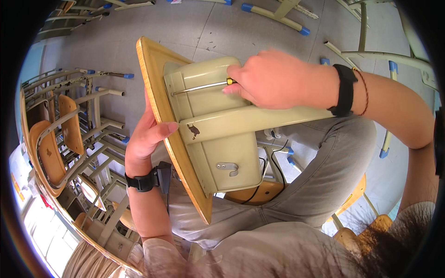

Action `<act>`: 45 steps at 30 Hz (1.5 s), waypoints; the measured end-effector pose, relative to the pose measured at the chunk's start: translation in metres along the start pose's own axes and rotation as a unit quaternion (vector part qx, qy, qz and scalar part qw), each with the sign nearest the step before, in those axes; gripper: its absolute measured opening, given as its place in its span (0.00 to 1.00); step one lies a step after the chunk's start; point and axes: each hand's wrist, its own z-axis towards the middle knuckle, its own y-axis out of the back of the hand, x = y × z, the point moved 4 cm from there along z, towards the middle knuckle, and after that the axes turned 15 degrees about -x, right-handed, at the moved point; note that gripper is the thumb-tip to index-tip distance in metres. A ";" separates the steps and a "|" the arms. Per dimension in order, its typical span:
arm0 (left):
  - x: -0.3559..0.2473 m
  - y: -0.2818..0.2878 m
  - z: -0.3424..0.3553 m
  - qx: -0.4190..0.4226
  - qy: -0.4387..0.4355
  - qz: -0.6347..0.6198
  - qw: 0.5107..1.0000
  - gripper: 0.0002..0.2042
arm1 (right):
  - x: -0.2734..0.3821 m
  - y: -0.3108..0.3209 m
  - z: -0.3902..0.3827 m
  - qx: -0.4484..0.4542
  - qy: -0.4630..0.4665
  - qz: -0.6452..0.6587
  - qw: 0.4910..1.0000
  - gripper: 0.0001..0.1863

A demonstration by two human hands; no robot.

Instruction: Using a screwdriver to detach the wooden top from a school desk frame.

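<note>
A small school desk lies tipped across my lap, its wooden top (147, 58) turned on edge and its cream metal book box (222, 162) facing right. My left hand (147, 134) grips the edge of that top, thumb on the near side and fingers hidden behind it. In my right hand (271, 78) is a screwdriver (199, 88); its yellow handle is mostly covered by my fingers. The shaft's tip meets the box's flange beside the wood, and any screw there is too small to make out. A cream leg post (241, 123) with chipped paint crosses the box. Below it sits a metal hook (227, 167).
Stacked chairs (65, 134) crowd the left side. Metal furniture legs with blue end caps (303, 31) stand on the grey floor (176, 28) ahead and to the right. A chair seat (259, 192) and dark cables (273, 162) show beneath the desk, near my legs.
</note>
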 end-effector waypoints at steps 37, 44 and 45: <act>-0.005 -0.001 0.000 0.010 -0.012 0.016 1.000 0.53 | 0.004 -0.005 -0.016 -0.065 -0.007 -0.020 0.998 0.13; -0.001 0.001 0.000 0.000 0.006 0.009 1.000 0.52 | -0.011 -0.002 -0.005 0.225 -0.217 0.349 0.884 0.14; -0.002 -0.001 0.000 -0.003 0.006 0.001 1.000 0.52 | -0.020 0.000 -0.001 0.222 -0.219 0.349 0.884 0.14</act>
